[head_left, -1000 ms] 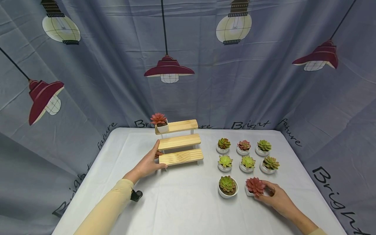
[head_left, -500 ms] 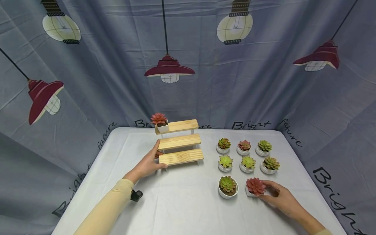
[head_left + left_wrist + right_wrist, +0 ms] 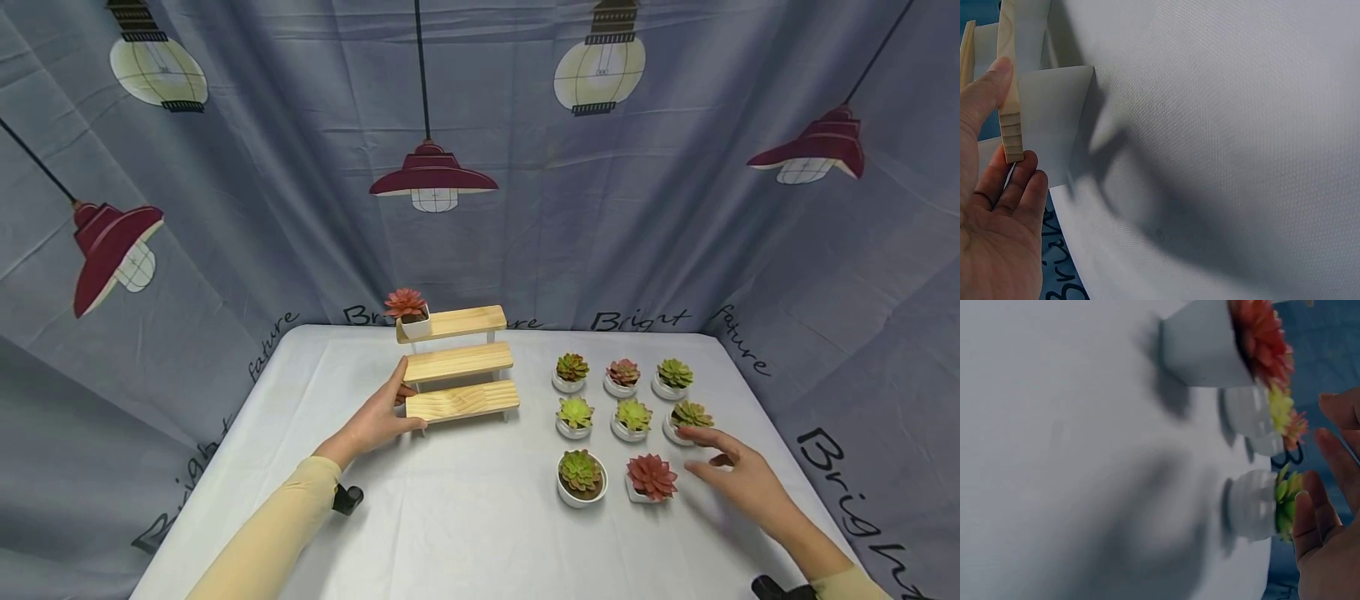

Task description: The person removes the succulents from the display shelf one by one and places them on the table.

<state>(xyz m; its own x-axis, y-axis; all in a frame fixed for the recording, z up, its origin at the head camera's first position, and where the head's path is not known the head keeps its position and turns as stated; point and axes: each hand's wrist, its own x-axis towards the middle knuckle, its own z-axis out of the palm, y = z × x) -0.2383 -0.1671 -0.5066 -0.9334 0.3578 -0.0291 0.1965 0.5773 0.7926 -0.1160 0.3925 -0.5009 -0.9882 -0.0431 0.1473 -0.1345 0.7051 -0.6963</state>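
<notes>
My left hand (image 3: 373,423) holds the left end of a three-tier wooden plant stand (image 3: 463,402). In the left wrist view my thumb lies on one face of a plank (image 3: 1010,94) and the fingertips meet its end. My right hand (image 3: 746,479) holds nothing, its thumb and fingers spread apart. Its fingertips overlap the white pot of an olive-green succulent (image 3: 692,413) in the head view. Just left of that hand a red succulent (image 3: 652,478) stands in a square white pot. Another potted red succulent (image 3: 406,305) sits at the left of the top tier.
Several more succulents in round white pots stand in rows on the right half of the white table (image 3: 480,517), among them a green one (image 3: 581,472) at the front left of the group. A grey curtain (image 3: 510,250) printed with lamps hangs behind the table.
My right hand has let go of the red succulent and moved back and right to the olive-green one. The red succulent stays on the table. My left hand has not moved.
</notes>
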